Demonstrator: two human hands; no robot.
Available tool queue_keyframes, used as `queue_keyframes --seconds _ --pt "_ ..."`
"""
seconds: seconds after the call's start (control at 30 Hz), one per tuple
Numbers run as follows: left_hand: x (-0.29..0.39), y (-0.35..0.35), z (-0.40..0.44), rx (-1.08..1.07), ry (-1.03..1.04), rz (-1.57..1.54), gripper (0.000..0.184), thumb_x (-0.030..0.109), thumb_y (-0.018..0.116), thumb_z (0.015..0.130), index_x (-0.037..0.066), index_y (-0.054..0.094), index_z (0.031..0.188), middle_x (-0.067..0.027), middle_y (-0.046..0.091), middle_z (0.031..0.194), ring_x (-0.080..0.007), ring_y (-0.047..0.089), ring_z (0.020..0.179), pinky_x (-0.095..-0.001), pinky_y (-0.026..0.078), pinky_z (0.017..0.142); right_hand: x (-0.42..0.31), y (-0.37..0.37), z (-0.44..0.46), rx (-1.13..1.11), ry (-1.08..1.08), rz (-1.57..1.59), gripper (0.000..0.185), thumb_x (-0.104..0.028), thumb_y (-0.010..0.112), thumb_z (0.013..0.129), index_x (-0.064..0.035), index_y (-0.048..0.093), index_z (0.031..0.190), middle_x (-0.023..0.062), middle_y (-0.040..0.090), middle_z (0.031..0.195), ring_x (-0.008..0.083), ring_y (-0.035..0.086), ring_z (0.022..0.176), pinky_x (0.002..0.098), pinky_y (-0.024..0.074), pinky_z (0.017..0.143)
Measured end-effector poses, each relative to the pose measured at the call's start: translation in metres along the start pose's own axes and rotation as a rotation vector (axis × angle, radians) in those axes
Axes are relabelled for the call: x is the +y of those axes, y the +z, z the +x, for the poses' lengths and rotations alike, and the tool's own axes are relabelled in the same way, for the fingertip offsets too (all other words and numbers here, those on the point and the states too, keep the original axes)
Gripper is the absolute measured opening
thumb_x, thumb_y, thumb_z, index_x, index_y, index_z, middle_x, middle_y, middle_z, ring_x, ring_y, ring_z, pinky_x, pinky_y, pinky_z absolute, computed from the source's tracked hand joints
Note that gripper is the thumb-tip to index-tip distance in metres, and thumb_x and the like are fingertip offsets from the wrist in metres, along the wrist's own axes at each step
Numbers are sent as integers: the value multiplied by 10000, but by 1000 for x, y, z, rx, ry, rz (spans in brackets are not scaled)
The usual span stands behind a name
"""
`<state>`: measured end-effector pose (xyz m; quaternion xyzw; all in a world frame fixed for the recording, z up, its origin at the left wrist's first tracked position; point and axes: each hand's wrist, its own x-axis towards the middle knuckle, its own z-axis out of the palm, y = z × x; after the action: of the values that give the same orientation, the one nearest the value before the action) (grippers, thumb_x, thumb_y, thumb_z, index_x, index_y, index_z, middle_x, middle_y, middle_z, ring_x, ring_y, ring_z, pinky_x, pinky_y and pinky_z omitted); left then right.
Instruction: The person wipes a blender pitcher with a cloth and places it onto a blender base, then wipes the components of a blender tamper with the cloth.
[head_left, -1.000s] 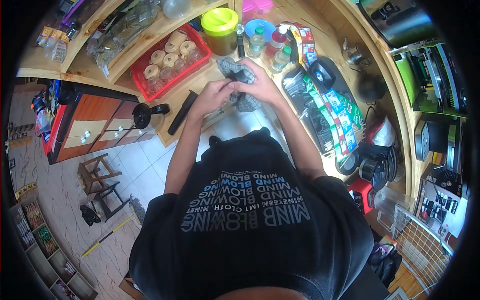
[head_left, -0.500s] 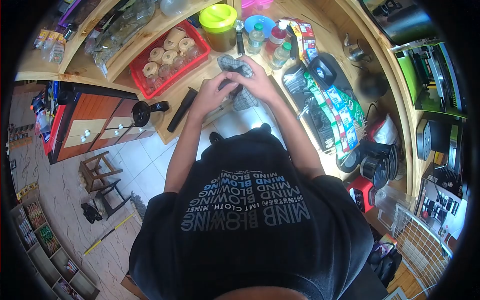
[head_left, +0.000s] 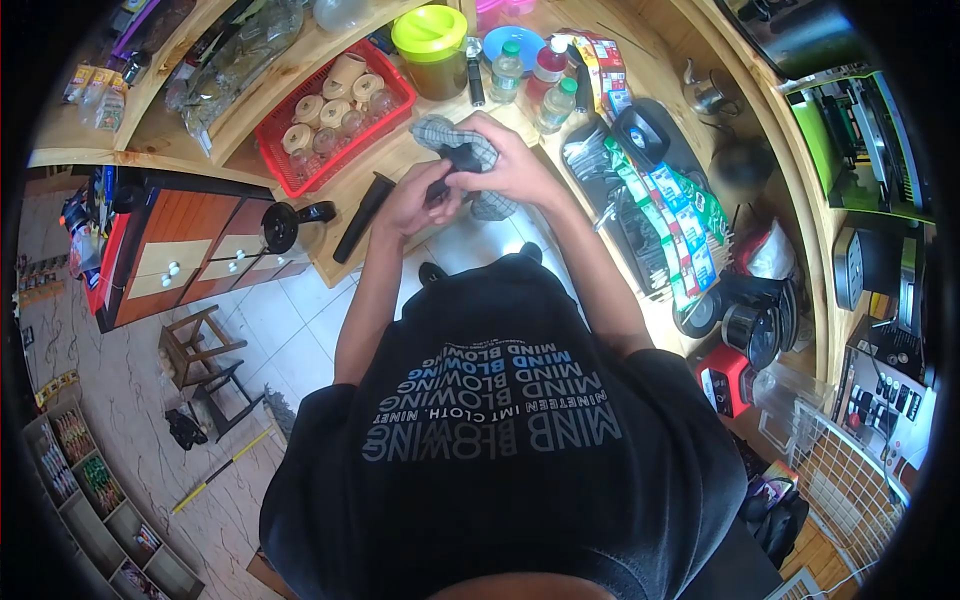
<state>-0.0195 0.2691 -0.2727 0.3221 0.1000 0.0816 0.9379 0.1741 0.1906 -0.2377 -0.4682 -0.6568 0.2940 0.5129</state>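
My left hand (head_left: 408,203) is closed around a small dark object (head_left: 461,158) whose kind I cannot make out. A grey checkered cloth (head_left: 436,130) is bunched about the dark object, and my right hand (head_left: 512,163) grips it, thumb toward the left hand. Part of the cloth hangs below the right hand. Both hands are over the front edge of the wooden counter (head_left: 400,160). To the left of my left hand lies a long black bar-like piece (head_left: 362,218), its kind unclear.
A red basket (head_left: 330,178) with several lidded jars stands at the back left, beside a yellow-lidded container (head_left: 430,60). Several bottles (head_left: 557,105) stand behind my right hand. A black tray (head_left: 630,225) with sachets lies right. A black handled pot (head_left: 285,228) sits left.
Both hands have turned slightly, and the left has drawn down a little. More of the dark object shows between the hands and the cloth. The view has shifted slightly.
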Motion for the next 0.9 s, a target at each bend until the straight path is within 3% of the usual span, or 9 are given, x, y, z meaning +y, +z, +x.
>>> queue_keyframes --seconds 0.07,0.1,0.17,0.3,0.37,0.47,0.73,0.87,0.9 --pt "2 19 3 341 46 471 319 297 449 1050 29 577 933 -55 582 698 -81 481 505 -233 382 444 8 5 -5 41 257 274 416 -156 818 783 -39 592 1112 27 625 983 109 590 914 272 483 822" --pt "2 20 5 342 48 470 319 297 449 1050 29 577 933 -55 582 698 -81 481 505 -233 382 444 11 6 -6 38 257 274 416 -156 818 783 -39 592 1112 27 625 983 109 590 914 272 483 822" --pt "5 23 10 481 207 926 317 289 458 1050 22 586 936 -58 614 745 -74 503 530 -230 403 451 16 8 -6 157 291 120 383 -163 806 796 -36 600 1093 16 628 960 102 586 884 263 489 788" --pt "1 27 9 595 262 914 308 283 473 1045 28 576 907 -30 580 708 -45 458 509 -215 361 423 12 13 -6 164 242 150 369 -171 805 801 -28 606 1078 29 617 974 113 576 909 276 479 812" --pt "2 9 4 504 67 460 301 285 471 1042 59 548 857 17 496 646 -29 378 462 -208 307 390 4 13 -5 130 82 48 391 -185 817 782 -16 619 1073 57 598 990 150 574 943 297 463 854" --pt "-7 5 -3 533 40 195 300 290 467 1040 94 514 819 58 404 611 -13 296 442 -192 250 371 -9 11 -1 21 51 -17 439 -198 836 748 -8 630 1086 80 580 1011 198 573 978 317 446 887" --pt "-15 5 -11 575 -2 4 185 247 449 1038 111 527 940 71 376 621 3 290 460 -165 229 371 -12 10 6 -151 -119 85 324 -152 782 815 -2 641 1065 78 589 1024 212 580 1006 322 436 913" --pt "-11 0 -18 543 20 6 182 253 490 1030 93 548 966 43 425 673 -10 327 506 -173 236 400 -1 16 0 52 125 389 227 -194 689 929 -13 638 1057 41 619 1026 134 554 1020 295 421 926" --pt "-3 6 -19 522 25 102 195 216 445 1038 85 546 936 33 447 678 -24 333 505 -187 238 398 -3 17 0 243 258 456 222 -218 665 953 -23 638 1055 19 618 995 108 542 985 280 420 898"
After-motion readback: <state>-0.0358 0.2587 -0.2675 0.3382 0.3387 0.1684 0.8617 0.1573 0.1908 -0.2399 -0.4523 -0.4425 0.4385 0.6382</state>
